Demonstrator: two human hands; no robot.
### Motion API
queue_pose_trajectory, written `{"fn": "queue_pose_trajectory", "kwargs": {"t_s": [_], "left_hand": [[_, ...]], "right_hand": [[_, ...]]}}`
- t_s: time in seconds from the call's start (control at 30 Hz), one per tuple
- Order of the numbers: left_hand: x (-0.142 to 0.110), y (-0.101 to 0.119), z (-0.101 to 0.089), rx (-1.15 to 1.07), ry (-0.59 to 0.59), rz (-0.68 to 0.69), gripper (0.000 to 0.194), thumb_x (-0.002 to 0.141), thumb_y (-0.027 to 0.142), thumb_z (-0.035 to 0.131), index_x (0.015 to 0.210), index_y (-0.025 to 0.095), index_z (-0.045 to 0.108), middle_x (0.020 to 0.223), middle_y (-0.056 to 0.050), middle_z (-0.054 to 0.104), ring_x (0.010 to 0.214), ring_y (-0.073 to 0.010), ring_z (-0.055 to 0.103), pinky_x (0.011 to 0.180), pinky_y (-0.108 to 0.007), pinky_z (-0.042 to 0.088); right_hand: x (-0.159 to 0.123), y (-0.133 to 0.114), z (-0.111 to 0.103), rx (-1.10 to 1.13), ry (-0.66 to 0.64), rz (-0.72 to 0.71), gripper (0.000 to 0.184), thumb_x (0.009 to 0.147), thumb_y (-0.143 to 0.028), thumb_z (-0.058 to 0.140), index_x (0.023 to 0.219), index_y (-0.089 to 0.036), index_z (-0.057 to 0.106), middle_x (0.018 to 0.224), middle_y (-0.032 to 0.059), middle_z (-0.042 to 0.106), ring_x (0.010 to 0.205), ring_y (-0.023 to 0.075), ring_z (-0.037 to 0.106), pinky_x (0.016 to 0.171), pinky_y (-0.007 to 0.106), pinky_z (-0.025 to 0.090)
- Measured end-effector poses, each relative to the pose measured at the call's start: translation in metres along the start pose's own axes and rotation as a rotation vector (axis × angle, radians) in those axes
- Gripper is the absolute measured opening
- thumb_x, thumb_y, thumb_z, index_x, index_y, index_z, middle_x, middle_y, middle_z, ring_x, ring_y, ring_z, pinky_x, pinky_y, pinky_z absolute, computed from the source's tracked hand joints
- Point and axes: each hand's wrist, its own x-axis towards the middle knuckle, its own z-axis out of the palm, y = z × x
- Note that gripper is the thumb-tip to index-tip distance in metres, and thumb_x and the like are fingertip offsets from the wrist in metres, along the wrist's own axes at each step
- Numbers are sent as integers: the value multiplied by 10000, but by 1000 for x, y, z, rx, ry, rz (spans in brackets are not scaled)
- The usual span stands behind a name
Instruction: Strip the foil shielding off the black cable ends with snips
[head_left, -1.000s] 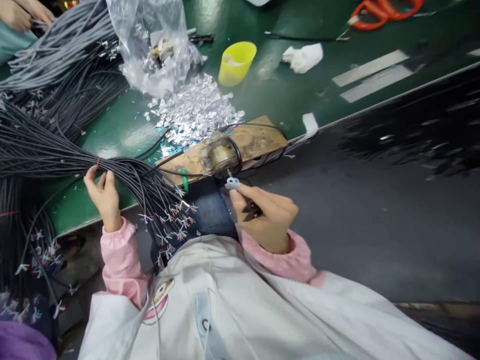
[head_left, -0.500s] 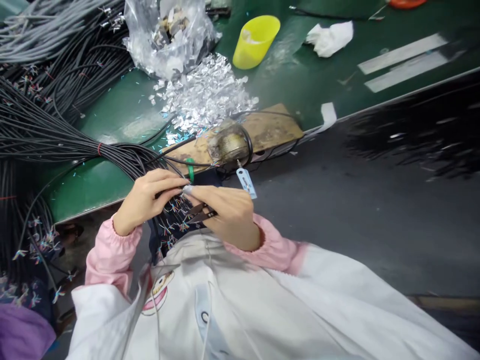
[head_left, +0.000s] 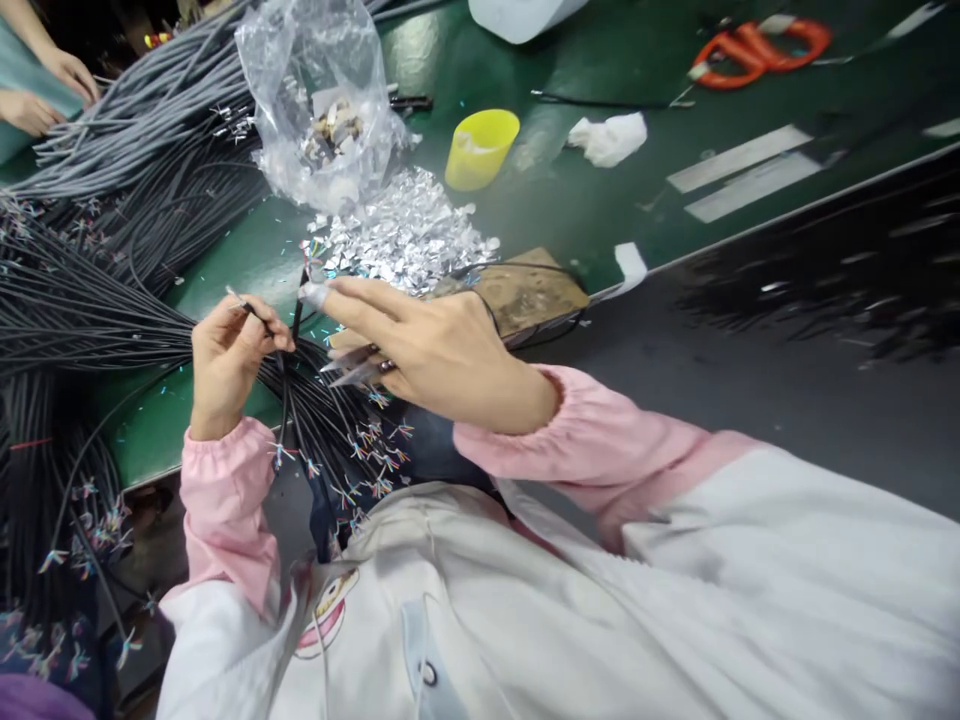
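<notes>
My left hand [head_left: 232, 355] is closed, pinching a black cable [head_left: 259, 318] whose stripped end looks pale and silvery. My right hand [head_left: 450, 350] keeps a pair of scissors [head_left: 352, 370] in its lower fingers, blades pointing left and handles hidden. Its forefinger, wrapped in grey tape at the tip, reaches to an upright cable end [head_left: 301, 300] with coloured wires fanned out on top. Whether the fingertip grips this cable I cannot tell. Below both hands, a bundle of black cables [head_left: 319, 405] hangs over the table edge, its ends splayed into coloured wires.
Silvery foil scraps [head_left: 412, 230] are heaped behind my hands, beside a clear plastic bag [head_left: 322, 60]. A yellow cup [head_left: 482, 150], white tissue [head_left: 611, 138] and orange-handled scissors [head_left: 761, 55] lie farther right. A wooden board [head_left: 536, 290] sits at the edge. Another person's hands [head_left: 56, 90] show top left.
Both hands have risen from the cable ends near my lap and moved apart. My right fingers have stretched out, the scissors still in that hand. The view has shifted, showing more at the top.
</notes>
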Motion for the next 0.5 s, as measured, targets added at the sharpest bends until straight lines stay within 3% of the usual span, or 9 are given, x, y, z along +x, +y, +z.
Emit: {"fn": "queue_pose_trajectory", "kwargs": {"t_s": [0.13,0.27,0.37,0.5], "left_hand": [[2,-17,13,4,-6,-58,232,708,352,718,742,152,605,666,16,571,571,-67,570,553,-181,491],[12,-22,20,-4,-23,-13,211,731,340,697,761,150,611,616,29,552,515,-55,533,506,-175,460],[38,-12,16,-116,160,22,137,749,261,683,737,156,595,593,50,502,452,-27,451,419,-138,381],[74,-4,13,-195,506,-129,202,872,84,477,690,142,541,549,69,414,372,11,308,339,-99,220]], "right_hand": [[15,3,8,-54,-153,151,443,864,-184,416,1305,-192,456,1116,107,653,722,178,638,497,257,276],[21,10,19,-107,-451,176,287,859,-142,396,985,-151,654,832,137,710,738,242,656,509,274,250],[23,9,29,-53,-484,4,287,831,-92,407,942,-140,667,828,136,711,758,233,657,526,281,265],[24,-2,34,-61,-546,-145,268,797,-45,422,891,-91,669,778,147,698,746,229,652,512,290,250]]}}
